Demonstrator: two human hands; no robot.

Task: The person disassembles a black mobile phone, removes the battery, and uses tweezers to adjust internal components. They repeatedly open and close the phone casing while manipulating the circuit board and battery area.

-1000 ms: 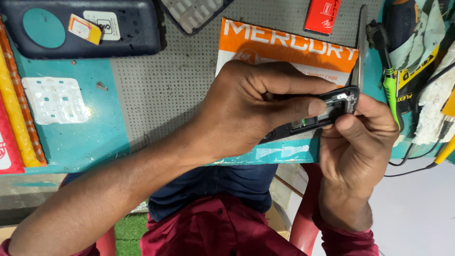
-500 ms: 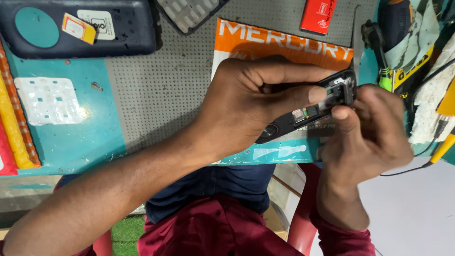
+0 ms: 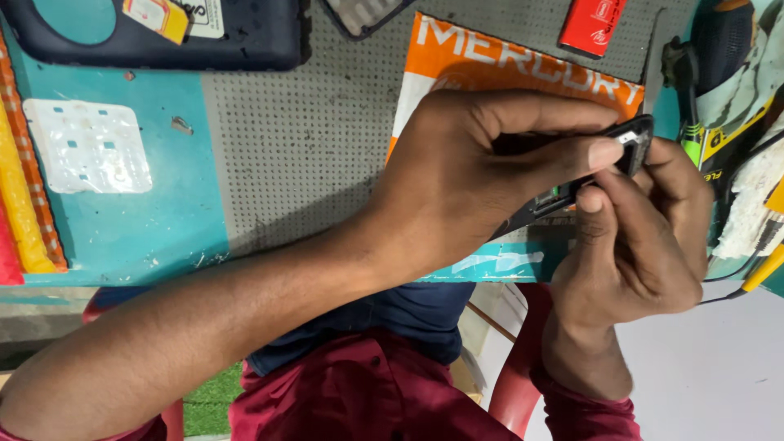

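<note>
Both hands pinch a thin black rectangular phone frame (image 3: 588,175).

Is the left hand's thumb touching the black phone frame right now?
Touching. The head view shows the left hand with its thumb lying along the black phone frame, the tip pressed on its top corner, while the right hand grips it from below.

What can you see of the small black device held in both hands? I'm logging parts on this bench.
The black device is a slim, dark, plastic-looking body, tilted with its far end raised. A pale patch shows at that top end and small inner parts on its exposed side. The left hand wraps over it; the right hand pinches its end. It is held above the grey mat.
</note>
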